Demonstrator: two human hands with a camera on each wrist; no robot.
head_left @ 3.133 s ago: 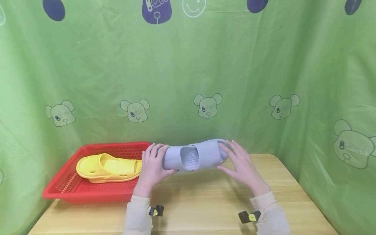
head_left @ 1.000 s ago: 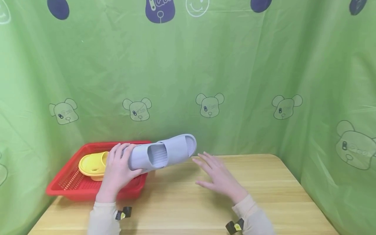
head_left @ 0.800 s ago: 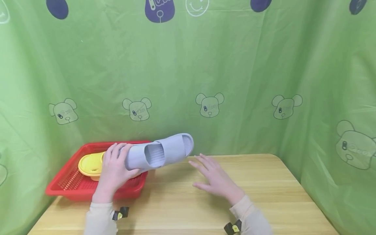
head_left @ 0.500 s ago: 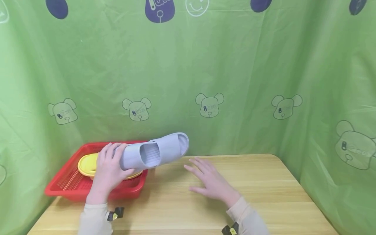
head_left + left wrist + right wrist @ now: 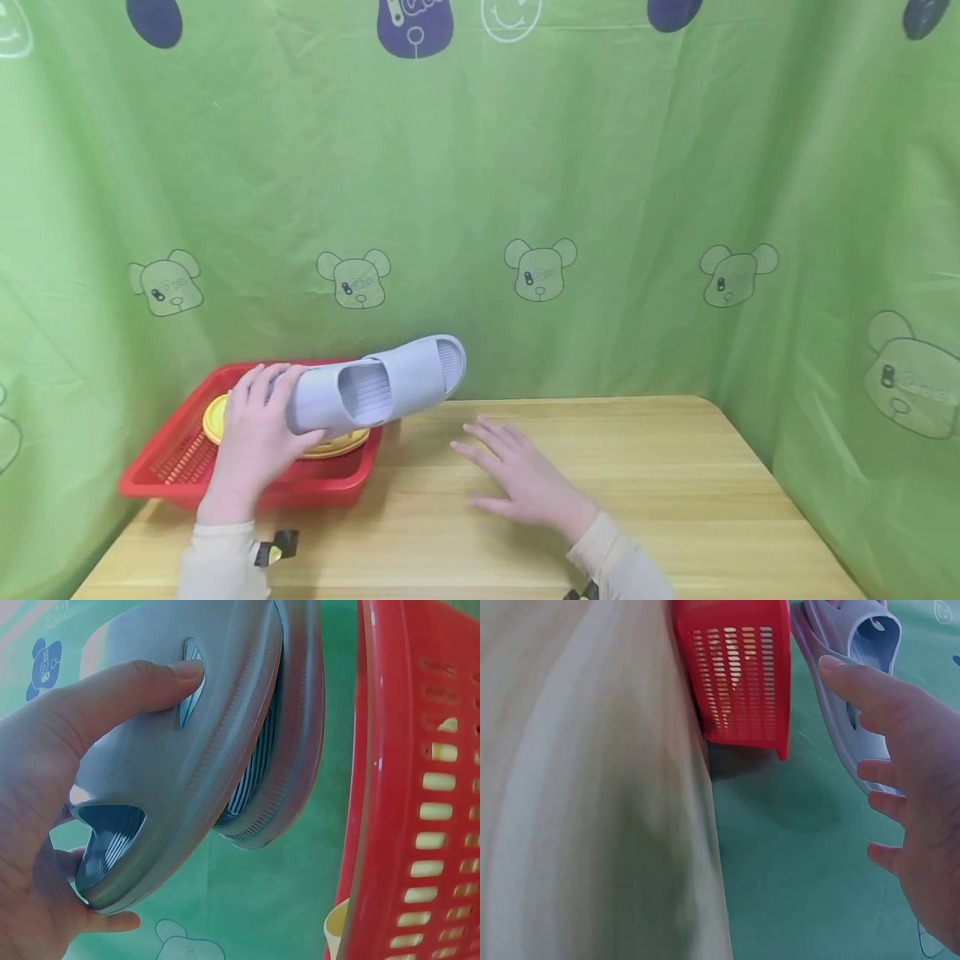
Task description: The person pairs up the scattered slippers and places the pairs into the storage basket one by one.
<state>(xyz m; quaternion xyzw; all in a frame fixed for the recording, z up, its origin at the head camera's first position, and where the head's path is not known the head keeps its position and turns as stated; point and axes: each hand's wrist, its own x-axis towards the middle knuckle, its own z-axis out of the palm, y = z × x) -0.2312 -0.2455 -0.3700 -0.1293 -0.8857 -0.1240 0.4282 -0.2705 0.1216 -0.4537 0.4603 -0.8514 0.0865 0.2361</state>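
My left hand [image 5: 255, 437] grips one end of a pair of grey-blue slippers [image 5: 414, 377], fitted into each other. It holds them up over the right part of a red basket [image 5: 318, 493]. The left wrist view shows my thumb [image 5: 142, 686] lying across one slipper [image 5: 161, 761], with the second slipper [image 5: 300, 765] against it. The far toe end points right and tilts upward. My right hand [image 5: 528, 483] is over the table, fingers spread and holding nothing, a little below and right of the slippers. In the basket lie yellow clogs [image 5: 214, 419], largely hidden behind my left hand and the slippers.
The basket stands at the back left of a light wooden table [image 5: 637, 483]. A green curtain [image 5: 600, 333] printed with bear heads closes off the back and both sides. Each wrist carries a small black camera, such as the left camera [image 5: 277, 547].
Both hands held the slippers at first, right of the basket. My right hand has let go and lowered. My left hand has carried them left, over the basket, with the toe end tilted up.
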